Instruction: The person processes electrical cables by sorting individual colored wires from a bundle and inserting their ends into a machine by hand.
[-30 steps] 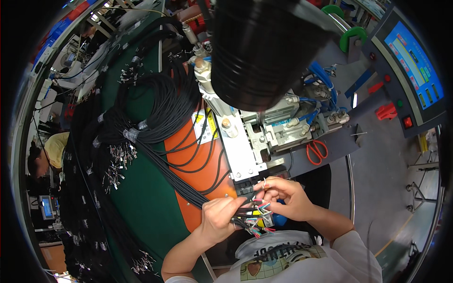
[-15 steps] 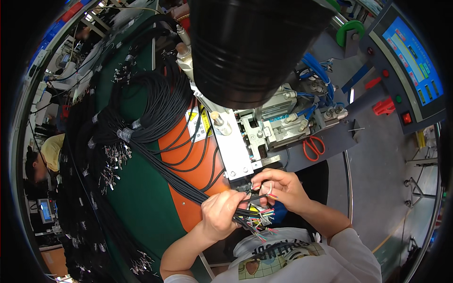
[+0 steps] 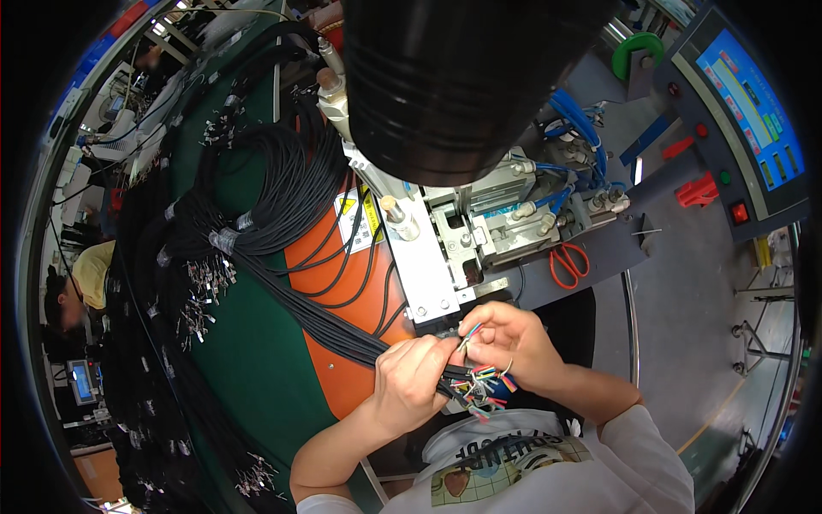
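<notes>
**Hands on wire ends: left holds the bundle, right works the coloured strands**

We see the left hand [image 3: 411, 377] with fingers closed round a bundle of black cables [image 3: 347, 340], gripping just short of the stripped ends. The right hand [image 3: 518, 347] has thumb and fingers curled together, pinching what looks like one cable's thin strands, raised above the rest; exact fingertip contact is too small for us to confirm. The other coloured wire ends [image 3: 486, 377] fan out below, between the hands and in front of the person's shirt [image 3: 514, 467].

The cables run from the left hand up across the orange panel [image 3: 347, 383] to a tied coil on the green bench [image 3: 257, 343]. The machine's white plate [image 3: 409, 272] sits just beyond the fingers; the red scissor handles [image 3: 572, 271] lie farther right.

To do this well, we'd keep the left grip firm and close to the ends so the jackets can't slide. We'd pinch one cable's strands at a time, lightly, spreading by colour without sharp bends, since such fine conductors probably kink easily. Neighbouring strands look likely to snag, so we'd lift each group clear before straightening it, and keep slack in the run toward the coil.
</notes>
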Demonstrator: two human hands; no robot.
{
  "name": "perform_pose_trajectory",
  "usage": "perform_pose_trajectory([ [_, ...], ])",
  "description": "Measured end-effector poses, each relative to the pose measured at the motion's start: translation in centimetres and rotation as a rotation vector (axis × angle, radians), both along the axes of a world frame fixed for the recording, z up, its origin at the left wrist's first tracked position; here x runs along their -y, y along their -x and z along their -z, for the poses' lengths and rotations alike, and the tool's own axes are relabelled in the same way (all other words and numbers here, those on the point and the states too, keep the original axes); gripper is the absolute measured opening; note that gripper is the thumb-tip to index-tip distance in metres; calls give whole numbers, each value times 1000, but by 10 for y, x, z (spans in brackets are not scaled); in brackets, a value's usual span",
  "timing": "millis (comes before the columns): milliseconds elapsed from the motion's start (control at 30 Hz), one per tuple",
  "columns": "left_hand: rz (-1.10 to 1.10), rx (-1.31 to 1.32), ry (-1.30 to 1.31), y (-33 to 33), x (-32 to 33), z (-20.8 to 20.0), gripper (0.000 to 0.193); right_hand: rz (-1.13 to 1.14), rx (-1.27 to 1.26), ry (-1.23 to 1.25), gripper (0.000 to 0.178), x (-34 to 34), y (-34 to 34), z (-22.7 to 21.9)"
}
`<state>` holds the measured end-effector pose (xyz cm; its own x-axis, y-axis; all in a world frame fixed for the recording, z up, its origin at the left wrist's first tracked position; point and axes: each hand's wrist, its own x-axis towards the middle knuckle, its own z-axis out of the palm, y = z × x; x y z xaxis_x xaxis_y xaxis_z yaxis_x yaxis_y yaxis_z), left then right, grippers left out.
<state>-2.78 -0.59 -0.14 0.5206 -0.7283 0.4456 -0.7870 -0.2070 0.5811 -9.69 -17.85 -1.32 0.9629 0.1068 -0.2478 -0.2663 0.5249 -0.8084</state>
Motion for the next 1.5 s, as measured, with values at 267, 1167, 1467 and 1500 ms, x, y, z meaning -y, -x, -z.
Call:
perform_pose_trajectory([
  [267,-47,-8,-49,1,3,2,22,299,748,998,29,-4,6,17],
  [1167,94,15,-249,-2,-2,-2,30,128,655,1120,11,13,-5,12],
  [1467,1,139,-348,4,-1,-9,42,92,582,1359,8,11,-6,13],
  [1500,7,111,-379,3,0,-11,43,105,580,1361,8,11,-6,14],
])
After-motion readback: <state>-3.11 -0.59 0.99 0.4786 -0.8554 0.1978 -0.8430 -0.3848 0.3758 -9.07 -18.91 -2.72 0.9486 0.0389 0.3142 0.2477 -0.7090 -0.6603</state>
